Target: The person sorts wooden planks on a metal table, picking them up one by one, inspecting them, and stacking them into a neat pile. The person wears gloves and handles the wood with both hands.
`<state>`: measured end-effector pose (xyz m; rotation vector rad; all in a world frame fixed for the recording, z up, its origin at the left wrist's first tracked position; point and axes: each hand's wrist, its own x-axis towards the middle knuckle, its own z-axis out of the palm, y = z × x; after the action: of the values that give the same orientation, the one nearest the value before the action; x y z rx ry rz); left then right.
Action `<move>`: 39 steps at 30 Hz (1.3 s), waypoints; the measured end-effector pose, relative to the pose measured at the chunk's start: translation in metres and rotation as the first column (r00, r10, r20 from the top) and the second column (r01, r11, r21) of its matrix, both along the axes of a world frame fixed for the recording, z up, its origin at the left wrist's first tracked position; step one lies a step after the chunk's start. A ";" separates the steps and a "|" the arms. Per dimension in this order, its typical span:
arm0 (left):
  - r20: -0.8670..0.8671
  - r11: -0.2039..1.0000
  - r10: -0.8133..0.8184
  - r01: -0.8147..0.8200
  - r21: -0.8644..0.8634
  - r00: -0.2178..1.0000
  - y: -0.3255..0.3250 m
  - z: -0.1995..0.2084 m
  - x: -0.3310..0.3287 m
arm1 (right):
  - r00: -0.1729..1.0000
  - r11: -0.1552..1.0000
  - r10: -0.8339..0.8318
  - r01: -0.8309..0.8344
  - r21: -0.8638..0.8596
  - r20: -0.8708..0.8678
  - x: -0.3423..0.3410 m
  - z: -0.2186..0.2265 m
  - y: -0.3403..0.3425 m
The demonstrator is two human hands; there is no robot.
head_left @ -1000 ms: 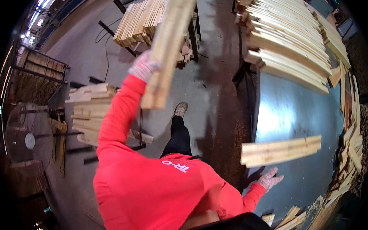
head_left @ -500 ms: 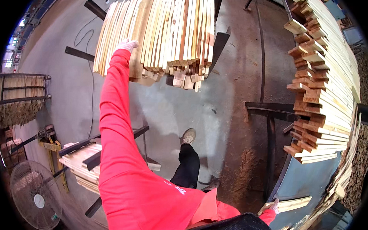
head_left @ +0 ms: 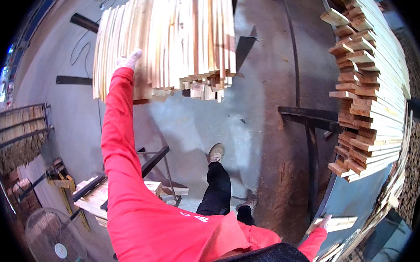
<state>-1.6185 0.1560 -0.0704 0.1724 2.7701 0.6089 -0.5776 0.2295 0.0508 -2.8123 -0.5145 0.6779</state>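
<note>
My left hand (head_left: 127, 61), in a pale glove, reaches far forward to a stack of wooden boards (head_left: 190, 41). Its fingers are closed at the edge of a wider, darker wooden board (head_left: 142, 79), whose near end juts a little past its neighbours; part of the grip is hidden. Down at the right, my right hand (head_left: 326, 222), also gloved, is closed on the left part of a short light wooden board (head_left: 342, 224). That board lies over a grey-blue metal surface (head_left: 352, 198).
A long row of boards (head_left: 380, 101) with uneven ends stands along the right. Black metal bars (head_left: 309, 117) stick out beside it. At lower left are a fan (head_left: 55, 241), a low board pile (head_left: 92, 198) and a black frame (head_left: 154, 161). A cable crosses the floor.
The view has shifted slightly, so the forward stack sits further left and lower. My left hand stays at the wide board, and my right hand keeps its place on the short board.
</note>
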 end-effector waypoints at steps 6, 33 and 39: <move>-0.320 0.877 -0.457 0.361 -0.316 0.830 0.020 0.027 0.034 | 0.966 0.966 0.256 -0.255 0.039 -0.045 0.030 -0.022 0.044; 0.356 0.184 -0.909 0.558 0.809 -0.218 -0.078 0.190 1.127 | 0.940 0.972 0.096 -0.017 -0.235 0.328 0.525 0.079 -0.258; 0.625 0.231 -0.599 0.640 0.733 -0.500 -0.106 0.182 1.342 | 0.866 0.950 0.166 -0.012 0.312 -0.471 0.600 0.063 -0.289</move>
<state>-0.2769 0.0497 0.1113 1.0701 0.7702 0.0715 0.0223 -0.0598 0.1135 -2.2227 -0.5899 1.1814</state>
